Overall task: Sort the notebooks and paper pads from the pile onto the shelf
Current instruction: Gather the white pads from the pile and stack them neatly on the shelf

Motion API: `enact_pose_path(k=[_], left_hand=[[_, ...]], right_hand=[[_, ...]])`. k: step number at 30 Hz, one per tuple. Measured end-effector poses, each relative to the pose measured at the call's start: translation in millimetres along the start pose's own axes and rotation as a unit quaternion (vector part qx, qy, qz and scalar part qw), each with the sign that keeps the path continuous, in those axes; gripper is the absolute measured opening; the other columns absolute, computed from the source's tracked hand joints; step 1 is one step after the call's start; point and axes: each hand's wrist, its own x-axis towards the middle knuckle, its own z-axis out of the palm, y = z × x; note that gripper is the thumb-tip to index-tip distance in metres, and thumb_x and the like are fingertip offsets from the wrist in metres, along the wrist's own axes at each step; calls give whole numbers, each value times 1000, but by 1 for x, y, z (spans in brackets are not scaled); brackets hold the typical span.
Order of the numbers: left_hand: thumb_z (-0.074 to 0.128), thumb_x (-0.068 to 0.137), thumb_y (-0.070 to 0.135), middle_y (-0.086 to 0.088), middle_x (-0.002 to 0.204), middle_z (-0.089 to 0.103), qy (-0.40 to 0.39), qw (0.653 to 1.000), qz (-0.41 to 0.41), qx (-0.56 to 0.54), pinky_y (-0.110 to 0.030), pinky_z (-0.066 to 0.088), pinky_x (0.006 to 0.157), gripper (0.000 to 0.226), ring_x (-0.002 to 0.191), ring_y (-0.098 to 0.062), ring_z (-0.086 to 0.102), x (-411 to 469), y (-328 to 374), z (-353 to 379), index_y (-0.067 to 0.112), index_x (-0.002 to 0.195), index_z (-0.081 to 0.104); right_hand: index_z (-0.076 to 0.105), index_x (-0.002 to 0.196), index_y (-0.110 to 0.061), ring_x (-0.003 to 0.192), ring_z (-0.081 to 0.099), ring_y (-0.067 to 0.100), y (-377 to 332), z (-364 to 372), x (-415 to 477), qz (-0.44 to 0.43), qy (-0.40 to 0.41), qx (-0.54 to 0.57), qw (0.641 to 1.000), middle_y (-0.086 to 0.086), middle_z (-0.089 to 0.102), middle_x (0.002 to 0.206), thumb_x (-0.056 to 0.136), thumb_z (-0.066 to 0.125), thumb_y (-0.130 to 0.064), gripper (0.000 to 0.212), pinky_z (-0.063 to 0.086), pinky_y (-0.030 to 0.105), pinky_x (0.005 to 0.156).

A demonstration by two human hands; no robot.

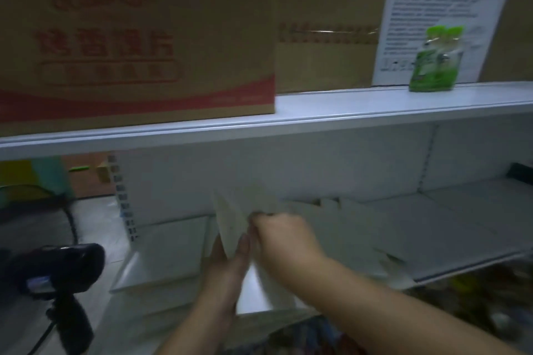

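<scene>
The white metal shelf unit (360,112) filled the dim view, and a large brown cardboard box with red print (138,37) sat on its upper board. Over the left end of the lower board (432,225) the right hand (284,236) had its grip curled tight on a pale beige paper pad (230,219), held upright and blurred. The left hand (230,265) lay with straight fingers against the pad's lower edge. A small green packet (435,60) stood on the upper board.
</scene>
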Motion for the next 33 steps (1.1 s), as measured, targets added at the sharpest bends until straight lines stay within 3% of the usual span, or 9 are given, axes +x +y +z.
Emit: enact_pose_path(k=[4, 7, 10, 12, 18, 21, 26, 30, 33], left_hand=[[73, 65, 37, 3, 98, 74, -51, 995, -71, -54, -41, 49, 96, 37, 97, -19, 68, -29, -22, 70, 20, 97, 66], [77, 60, 18, -15, 102, 73, -121, 983, -121, -65, -55, 46, 97, 52, 98, -36, 67, -48, -40, 123, 16, 111, 64], [74, 59, 3, -14, 105, 72, -186, 973, -123, -52, -55, 48, 94, 60, 97, -38, 67, -68, -50, 180, 19, 115, 60], [70, 63, 10, -13, 107, 72, -223, 965, -123, -55, -55, 47, 94, 58, 99, -36, 67, -80, -57, 218, 22, 118, 59], [64, 85, 11, -9, 98, 74, -237, 958, -152, -63, -43, 55, 77, 33, 89, -33, 70, -116, -93, 330, 19, 117, 58], [65, 86, 19, -10, 109, 70, -245, 948, -187, -77, -47, 56, 79, 41, 95, -34, 68, -126, -107, 380, 19, 125, 51], [54, 94, 25, -9, 109, 68, -314, 919, -228, -63, -35, 56, 62, 33, 92, -31, 67, -141, -129, 464, 25, 126, 46], [49, 96, 25, -15, 109, 67, -351, 890, -287, -52, -37, 56, 58, 39, 91, -37, 67, -136, -151, 527, 25, 135, 42], [49, 96, 27, -13, 107, 69, -385, 874, -293, -44, -43, 56, 66, 36, 93, -37, 67, -122, -164, 580, 27, 132, 44]], right_hand=[[62, 108, -14, 104, 56, 33, 68, -7, -56, 26, -16, 79, 996, 11, 65, 110, 98, 40, -30, 29, 39, 35, 74], [58, 124, -24, 118, 53, 22, 144, -24, -100, 79, -16, 144, 986, 1, 61, 127, 94, 49, -35, 34, 42, 29, 94], [26, 147, -28, 138, 32, 19, 233, -41, -150, 212, 1, 125, 969, -1, 29, 153, 81, 62, -53, 79, 29, 30, 111], [15, 150, -28, 132, 38, 17, 283, -54, -192, 313, -52, 223, 922, -5, 28, 153, 75, 66, -61, 97, 34, 30, 106], [58, 112, -23, 83, 64, 4, 369, -65, -299, 416, -6, 428, 802, -12, 65, 97, 82, 71, -35, 35, 51, 16, 62], [64, 111, -6, 81, 66, 15, 404, -67, -335, 490, 104, 454, 736, 0, 69, 95, 85, 69, -22, 31, 50, 23, 61], [61, 112, -17, 90, 62, 13, 446, -65, -373, 524, 118, 409, 738, -4, 66, 102, 90, 61, -29, 25, 44, 20, 62], [62, 103, -4, 69, 65, 17, 491, -72, -393, 564, 182, 524, 612, 7, 71, 87, 89, 64, -20, 21, 47, 21, 52], [61, 103, -2, 68, 66, 22, 539, -83, -402, 561, 211, 571, 561, 13, 71, 87, 90, 62, -12, 17, 50, 26, 52]])
